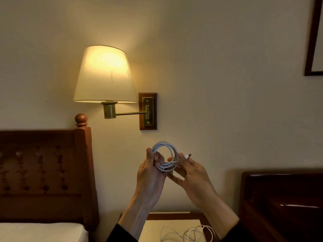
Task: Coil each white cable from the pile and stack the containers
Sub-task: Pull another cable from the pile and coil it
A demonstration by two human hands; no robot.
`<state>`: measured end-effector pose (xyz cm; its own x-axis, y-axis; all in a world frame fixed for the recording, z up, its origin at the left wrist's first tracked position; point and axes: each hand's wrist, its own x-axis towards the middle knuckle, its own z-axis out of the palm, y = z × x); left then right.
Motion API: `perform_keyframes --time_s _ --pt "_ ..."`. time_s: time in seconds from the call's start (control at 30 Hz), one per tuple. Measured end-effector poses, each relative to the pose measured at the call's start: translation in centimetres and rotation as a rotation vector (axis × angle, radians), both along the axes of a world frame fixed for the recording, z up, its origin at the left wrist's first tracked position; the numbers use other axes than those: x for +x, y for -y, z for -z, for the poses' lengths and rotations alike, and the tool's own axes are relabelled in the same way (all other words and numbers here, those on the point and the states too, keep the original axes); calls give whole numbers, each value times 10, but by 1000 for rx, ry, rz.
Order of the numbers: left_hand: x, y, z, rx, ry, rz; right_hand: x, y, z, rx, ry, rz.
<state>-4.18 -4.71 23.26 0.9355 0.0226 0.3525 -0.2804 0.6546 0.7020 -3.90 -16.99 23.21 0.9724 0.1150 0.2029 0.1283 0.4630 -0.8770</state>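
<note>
both hands up in front of the wall. left hand point(150, 173) has its fingers curled round the coiled white cable point(165, 156), right hand point(191, 173) pinches the plug end point(188, 155). loose cables point(187, 233) sit on the nightstand point(155, 227) below.

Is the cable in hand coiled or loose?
Coiled: the white cable forms stacked loops between the left hand and right hand.
</note>
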Motion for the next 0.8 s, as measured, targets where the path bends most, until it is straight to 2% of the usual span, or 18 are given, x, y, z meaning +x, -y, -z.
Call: perform_keyframes --time_s 0.07,0.2,0.3,0.4,0.5,0.6,0.7,0.8 --pt "1 -5 3 91 0 -21 1 1 0 -72 43 95" --pt "-4 -26 4 418 10 -113 7 16 -2 -263 182 253" --pt "-5 -41 3 631 50 -143 10 23 1 -439 283 249" --pt "-1 -45 8 828 47 -169 13 24 6 -490 260 167" --pt "-1 -37 24 773 -17 -228 11 15 16 -374 166 130" --pt "-7 -24 50 663 -97 -344 9 -3 40 -317 84 242" --pt "-13 -21 80 596 -205 -344 8 -14 76 -378 73 346" --pt "-21 -33 108 698 -256 -297 6 -13 113 -487 68 356"
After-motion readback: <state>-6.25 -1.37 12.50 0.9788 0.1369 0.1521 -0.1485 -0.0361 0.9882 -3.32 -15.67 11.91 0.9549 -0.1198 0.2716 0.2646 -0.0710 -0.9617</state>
